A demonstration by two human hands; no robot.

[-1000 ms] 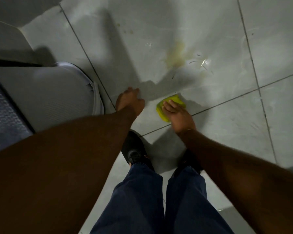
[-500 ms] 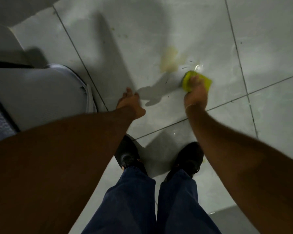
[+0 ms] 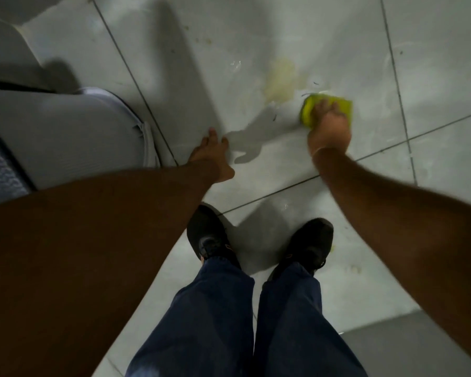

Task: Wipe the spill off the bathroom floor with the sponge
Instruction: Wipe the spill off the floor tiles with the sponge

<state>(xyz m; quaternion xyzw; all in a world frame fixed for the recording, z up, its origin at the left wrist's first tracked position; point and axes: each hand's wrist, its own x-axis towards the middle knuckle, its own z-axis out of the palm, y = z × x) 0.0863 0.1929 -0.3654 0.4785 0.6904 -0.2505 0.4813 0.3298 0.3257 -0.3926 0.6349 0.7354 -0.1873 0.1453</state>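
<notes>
Yellow-green sponge (image 3: pixel 327 108): lies flat on the pale tiled floor (image 3: pixel 433 63), pressed under the right hand (image 3: pixel 329 128). The fingers (image 3: pixel 319 108) are spread over its top and curl toward its far edge; the sponge shows beyond the fingertips and on both sides of the hand, more of it on the right. Grip: clasped on the sponge from above, palm down.

Spill (image 3: pixel 280 80): a yellowish, cloudy patch on the same tile, just left of and slightly beyond the sponge. The sponge's left end sits near the patch's lower right edge; whether they touch cannot be told through the blur. Small dark flecks and wet glints lie around the patch.

Left hand (image 3: pixel 212 153): fingers loosely spread and slack, holding nothing, low over the floor to the left of the sponge and well apart from it; contact with the tile cannot be told.

Black shoes (image 3: pixel 307 246): two, standing on the floor below the hands, under dark blue trousers (image 3: pixel 223 317).

Grey rounded fixture (image 3: pixel 65 131): at the left, beside the left arm.
</notes>
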